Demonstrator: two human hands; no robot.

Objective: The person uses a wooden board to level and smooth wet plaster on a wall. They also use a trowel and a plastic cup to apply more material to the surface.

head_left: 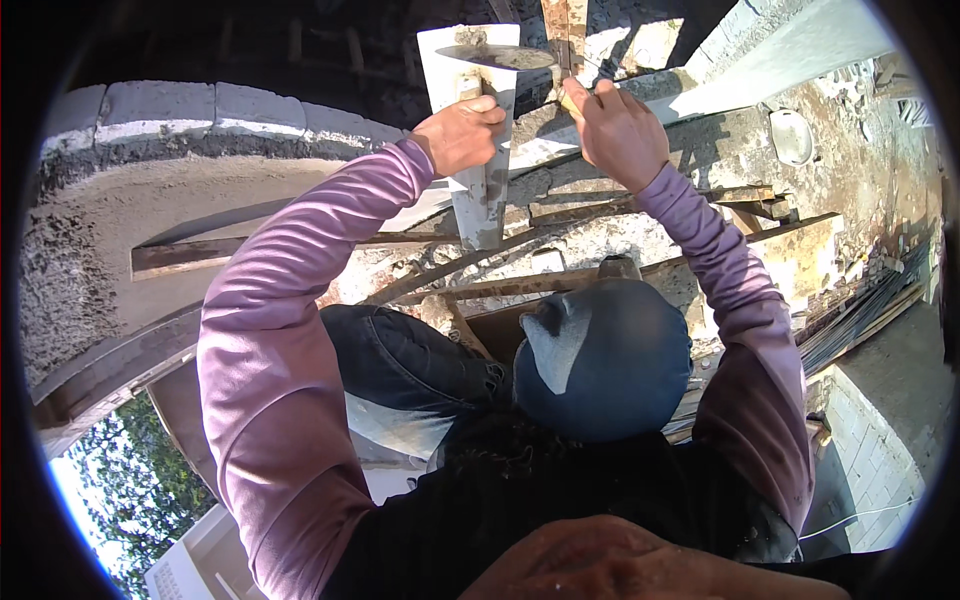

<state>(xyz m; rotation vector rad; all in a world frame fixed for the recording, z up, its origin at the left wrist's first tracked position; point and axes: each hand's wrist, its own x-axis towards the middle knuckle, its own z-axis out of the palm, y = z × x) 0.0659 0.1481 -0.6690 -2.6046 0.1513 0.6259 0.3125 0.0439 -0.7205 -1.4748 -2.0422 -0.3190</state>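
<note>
In front of me, my left hand [462,135] is closed round the handle of a long, tapered white plastering float [495,115]. Its wide end points away from me and the narrow end toward my knees. To the right, my right hand [618,132] grips the wooden handle of a trowel [495,57]. The trowel's pointed, mud-smeared blade reaches left across the float's wide end, seemingly against it. A small dab of grey mortar [466,36] shows beside the blade. My left fingers partly hide the float's handle.
A curved wall of pale blocks [255,110] runs along the left. Wooden planks [500,287] cross below my hands, near my bent knees [600,355]. Rubble and a white oval basin [792,137] lie at the right, with a stack of thin strips [865,320] nearer.
</note>
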